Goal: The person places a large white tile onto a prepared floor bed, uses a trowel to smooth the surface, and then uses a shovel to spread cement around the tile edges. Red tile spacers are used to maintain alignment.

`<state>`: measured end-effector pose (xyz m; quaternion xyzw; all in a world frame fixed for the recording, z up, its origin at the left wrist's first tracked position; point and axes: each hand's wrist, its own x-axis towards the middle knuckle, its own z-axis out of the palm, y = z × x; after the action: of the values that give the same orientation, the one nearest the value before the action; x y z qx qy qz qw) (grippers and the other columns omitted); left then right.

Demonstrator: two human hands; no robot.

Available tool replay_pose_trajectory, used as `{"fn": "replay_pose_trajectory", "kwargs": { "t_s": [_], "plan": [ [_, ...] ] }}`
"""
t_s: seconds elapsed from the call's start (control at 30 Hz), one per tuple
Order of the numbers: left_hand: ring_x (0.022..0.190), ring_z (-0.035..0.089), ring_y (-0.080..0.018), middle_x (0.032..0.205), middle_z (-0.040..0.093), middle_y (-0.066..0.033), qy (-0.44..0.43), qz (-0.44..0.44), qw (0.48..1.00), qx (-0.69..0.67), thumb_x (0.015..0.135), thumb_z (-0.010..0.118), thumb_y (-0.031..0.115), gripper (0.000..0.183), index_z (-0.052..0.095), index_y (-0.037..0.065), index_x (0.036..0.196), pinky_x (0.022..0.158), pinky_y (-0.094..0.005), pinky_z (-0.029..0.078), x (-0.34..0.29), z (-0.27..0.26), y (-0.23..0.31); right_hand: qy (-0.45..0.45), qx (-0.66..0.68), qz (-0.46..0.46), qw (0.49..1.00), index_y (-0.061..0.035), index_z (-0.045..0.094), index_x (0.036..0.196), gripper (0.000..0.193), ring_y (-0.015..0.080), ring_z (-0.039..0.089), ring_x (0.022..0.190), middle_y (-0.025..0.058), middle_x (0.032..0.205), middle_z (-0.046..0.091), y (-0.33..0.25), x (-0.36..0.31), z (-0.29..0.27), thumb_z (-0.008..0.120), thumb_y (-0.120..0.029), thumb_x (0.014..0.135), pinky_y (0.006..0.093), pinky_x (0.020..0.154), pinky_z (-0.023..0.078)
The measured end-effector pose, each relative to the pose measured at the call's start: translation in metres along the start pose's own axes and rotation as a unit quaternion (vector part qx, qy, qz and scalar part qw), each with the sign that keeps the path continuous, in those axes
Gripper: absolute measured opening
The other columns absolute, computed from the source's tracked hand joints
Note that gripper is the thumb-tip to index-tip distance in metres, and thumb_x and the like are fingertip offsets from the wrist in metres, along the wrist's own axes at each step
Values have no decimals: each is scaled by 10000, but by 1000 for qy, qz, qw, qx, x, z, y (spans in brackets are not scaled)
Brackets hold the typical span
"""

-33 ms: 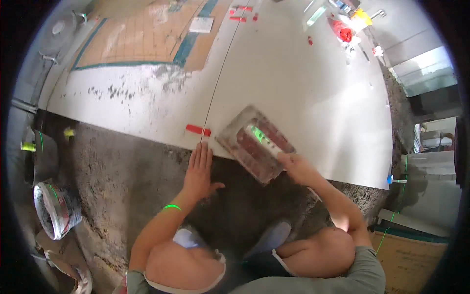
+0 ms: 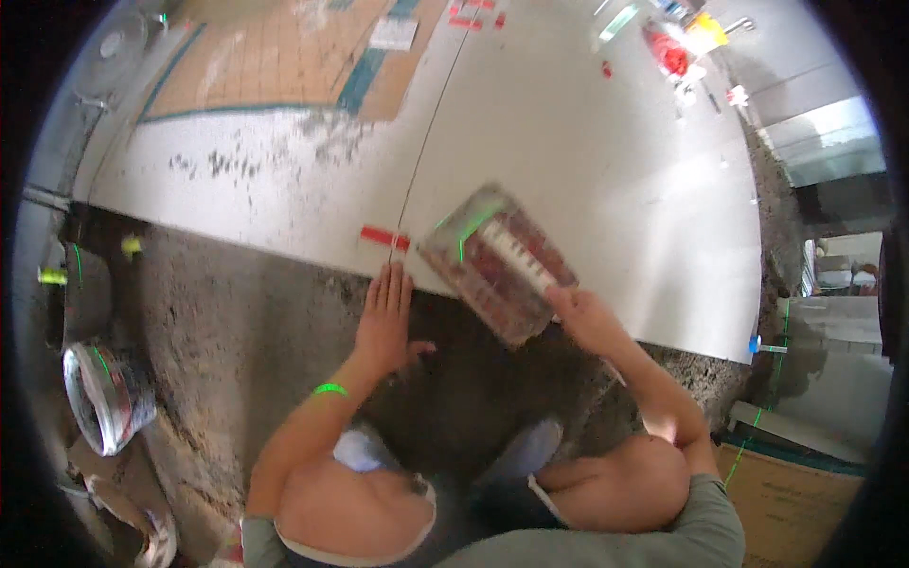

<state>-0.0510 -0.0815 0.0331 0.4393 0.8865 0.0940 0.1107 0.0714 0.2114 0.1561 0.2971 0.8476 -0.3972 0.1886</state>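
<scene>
My right hand [image 2: 584, 320] is closed round the pale handle of a rectangular hand float [image 2: 554, 284], its reddish-brown, smeared plate slightly blurred. The float overhangs the near edge of a large white floor tile [image 2: 587, 199]; whether its underside touches the tile cannot be told. My left hand [image 2: 383, 327] lies open, fingers stretched together and thumb out, with fingertips at the tile edge. Just beyond them, a red levelling wedge [image 2: 385, 237] sits across the thin joint between this tile and the white tile [image 2: 256, 204] to its left.
Rough grey floor [image 2: 237, 312] lies around my feet. A dirty white bucket [image 2: 109, 402] stands at the left, and a cardboard sheet [image 2: 265, 62] covers part of the left tile. Red wedges [image 2: 471, 17] and a red bag [image 2: 674, 59] lie farther off. Green laser lines cross the scene.
The scene sits slightly higher in the picture. The float has shifted a little, so the green laser light falls on its plate beside the handle. My left hand stays by the joint.
</scene>
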Motion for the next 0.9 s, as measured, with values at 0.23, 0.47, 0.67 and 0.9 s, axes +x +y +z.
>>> {"fn": "replay_pose_trajectory", "kwargs": {
  "t_s": [0.23, 0.47, 0.67, 0.9],
  "plan": [
    [1490, 49, -420, 1591, 81, -287, -38, -2, 999, -6, 724, 671, 695, 1207, 193, -101, 1496, 1209, -481, 61, 14, -1, 7, 11, -200, 53, 978, 30, 644, 932, 645, 467, 629, 850, 287, 862, 649, 62, 34, 24, 401, -565, 990, 509, 761, 480],
    [1487, 90, -410, 1585, 127, -281, -17, 7, 1000, 17, 714, 647, 722, 1215, 208, -105, 1489, 1209, -482, 71, 13, 0, 4, 13, -118, 14, 993, 8, 646, 1033, 567, 495, 607, 927, 308, 918, 645, 25, 5, 17, 417, -509, 992, 553, 811, 469],
    [1494, 77, -393, 1595, 114, -264, -14, 15, 1000, 3, 757, 632, 699, 1166, 198, -93, 1495, 1205, -496, 67, 11, 3, -3, 8, -137, 42, 990, -50, 646, 1122, 470, 486, 610, 930, 282, 950, 658, 37, 22, 21, 444, -452, 986, 548, 807, 486],
    [1486, 133, -380, 1591, 173, -239, 51, -76, 995, 28, 821, 562, 690, 1081, 204, -68, 1503, 1196, -513, 98, 0, 11, -22, 96, -94, 118, 984, -50, 683, 1133, 391, 482, 620, 856, 291, 879, 657, 140, 3, -14, 485, -342, 963, 504, 730, 479]
  ]
}}
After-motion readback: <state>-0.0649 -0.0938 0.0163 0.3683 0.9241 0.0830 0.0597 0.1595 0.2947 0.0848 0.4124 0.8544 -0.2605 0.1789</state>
